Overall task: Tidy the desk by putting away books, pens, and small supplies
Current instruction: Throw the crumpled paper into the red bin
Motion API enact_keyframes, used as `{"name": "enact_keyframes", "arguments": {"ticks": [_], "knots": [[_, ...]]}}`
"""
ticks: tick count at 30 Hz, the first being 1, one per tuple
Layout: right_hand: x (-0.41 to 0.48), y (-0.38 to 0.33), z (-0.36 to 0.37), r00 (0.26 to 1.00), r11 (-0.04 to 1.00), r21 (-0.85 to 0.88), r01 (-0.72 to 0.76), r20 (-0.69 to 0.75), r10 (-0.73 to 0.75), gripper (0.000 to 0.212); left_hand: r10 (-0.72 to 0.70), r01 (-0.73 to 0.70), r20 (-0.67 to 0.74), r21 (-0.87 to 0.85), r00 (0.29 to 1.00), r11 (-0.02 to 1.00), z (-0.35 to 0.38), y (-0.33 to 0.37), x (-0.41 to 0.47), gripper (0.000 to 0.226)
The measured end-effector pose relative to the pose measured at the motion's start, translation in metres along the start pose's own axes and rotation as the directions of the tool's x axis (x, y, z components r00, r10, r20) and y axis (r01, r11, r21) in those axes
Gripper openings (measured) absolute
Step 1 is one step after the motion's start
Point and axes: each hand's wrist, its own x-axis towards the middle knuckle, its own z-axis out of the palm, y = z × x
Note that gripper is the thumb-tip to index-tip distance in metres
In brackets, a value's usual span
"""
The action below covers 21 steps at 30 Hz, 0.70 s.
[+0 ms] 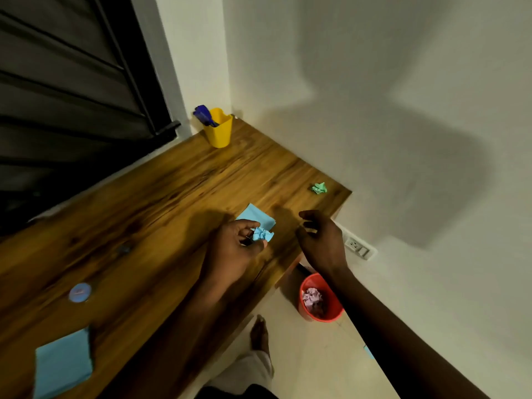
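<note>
Over wooden desk [172,203], left hand [233,249] pinches crumpled light-blue paper ball [262,234] above flat blue sheet [254,216]; right hand [322,243] loosely curled, holding nothing.

Wooden desk [172,182], white walls [374,82], dark slatted shutter [57,82].

A yellow cup [218,131] stands upright at the far corner of the desk [172,197], with blue pens [205,114] leaning out of it to the left. A crumpled green ball [319,188] lies near the desk's right end, close to the wall. A flat blue sheet [256,216] lies near the desk's right front edge. Just over it, a crumpled blue ball [261,234] is pinched in the fingers of the left hand [236,246]. A round bluish disc [80,292] lies flat toward the desk's left part, and a blue pad [63,364] lies flat at the near left. A red bin [331,309] stands on the floor below the desk's right end, holding a pink wad [313,299].
</note>
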Motion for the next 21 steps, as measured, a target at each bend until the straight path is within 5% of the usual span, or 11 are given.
{"name": "enact_keyframes", "arguments": {"ticks": [5,10,17,21], "knots": [[0.063,0.007,-0.017,1.000,0.983,-0.183,-0.005,-0.015,0.003,0.051,-0.007,0.008,0.070,-0.026,0.998,1.000,0.032,0.009,0.047,0.041],[0.136,0.026,-0.017,0.992,0.885,-0.462,0.063,0.130,-0.003,0.068,0.017,-0.018,0.051,0.013,0.999,1.000,0.053,0.010,0.079,0.041],[0.175,0.061,-0.012,0.967,0.747,-0.628,0.218,0.243,-0.079,0.034,-0.059,0.056,0.105,0.032,0.993,0.998,0.075,0.009,0.101,0.040],[0.151,0.070,-0.031,0.974,0.844,-0.494,0.210,0.184,-0.134,0.030,-0.058,0.050,0.133,0.062,0.989,0.997,0.089,0.017,0.099,0.037]]}}
